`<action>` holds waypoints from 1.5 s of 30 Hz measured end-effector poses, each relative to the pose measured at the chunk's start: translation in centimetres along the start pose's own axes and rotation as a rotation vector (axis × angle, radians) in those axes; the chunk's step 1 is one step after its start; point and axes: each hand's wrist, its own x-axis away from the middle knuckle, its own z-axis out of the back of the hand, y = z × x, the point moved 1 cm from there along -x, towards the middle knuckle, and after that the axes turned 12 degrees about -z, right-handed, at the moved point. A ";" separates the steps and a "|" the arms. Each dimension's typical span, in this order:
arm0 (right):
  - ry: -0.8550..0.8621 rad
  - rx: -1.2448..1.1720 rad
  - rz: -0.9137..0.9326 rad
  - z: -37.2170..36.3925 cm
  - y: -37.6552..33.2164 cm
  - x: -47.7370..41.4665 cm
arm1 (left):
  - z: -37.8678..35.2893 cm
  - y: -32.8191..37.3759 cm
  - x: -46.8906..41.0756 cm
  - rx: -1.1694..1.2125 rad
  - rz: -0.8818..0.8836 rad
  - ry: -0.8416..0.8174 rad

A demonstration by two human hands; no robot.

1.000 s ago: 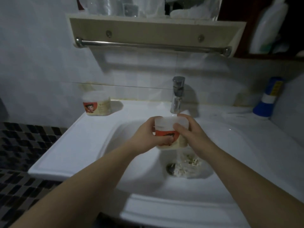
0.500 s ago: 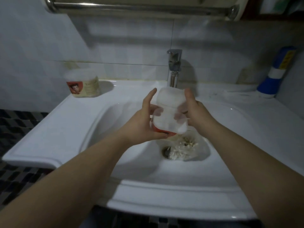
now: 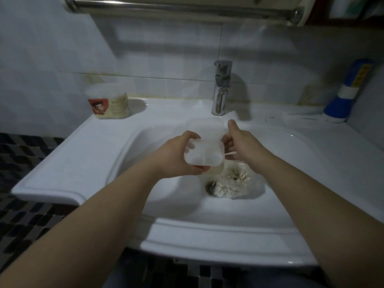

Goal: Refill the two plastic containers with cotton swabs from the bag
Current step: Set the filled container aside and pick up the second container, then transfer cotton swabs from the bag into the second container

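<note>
The left hand (image 3: 174,156) holds a container (image 3: 204,155) above the basin (image 3: 166,196), a little left of the drain (image 3: 210,187). Its grip is closed around the left and lower side of the container, with the thumb on the near top corner. The container is tilted so that its white top faces the camera. A clear lid (image 3: 204,126) stands open behind the top, on the far side.

The right hand (image 3: 245,144) is at the right side of the container. Its thumb points up, just beside the right edge of the lid, and its fingers are curled under the lid, partly seen through the plastic. One swab (image 3: 230,153) sticks out between these fingers and the container's right edge. I cannot tell if the right grip holds the swab, the lid or nothing.

The bag (image 3: 234,179) lies in the bottom of the basin, partly over the drain and below the right hand. It is clear, with pale swabs inside.

The second container (image 3: 109,102) stands upright on the counter (image 3: 83,154) at the back left, close to the wall. Its lid is on and a red label faces forward.

A chrome faucet (image 3: 221,88) stands behind the basin, in the middle. A blue and white bottle (image 3: 345,94) is at the far right of the counter. A metal bar (image 3: 187,5) runs along the top. The floor (image 3: 20,225) at the left has dark mosaic tiles.
</note>
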 end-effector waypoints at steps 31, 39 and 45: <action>-0.219 1.680 0.319 -1.6 3.3 -7.0 | -1.0 -2.3 -0.8 -0.222 0.323 -0.316; -0.118 1.536 0.393 0.0 2.6 -5.0 | -1.7 -1.6 -0.1 -0.178 0.335 -0.344; 0.003 1.200 0.368 3.1 0.3 -1.9 | -2.0 -0.4 -0.2 -0.183 0.368 -0.319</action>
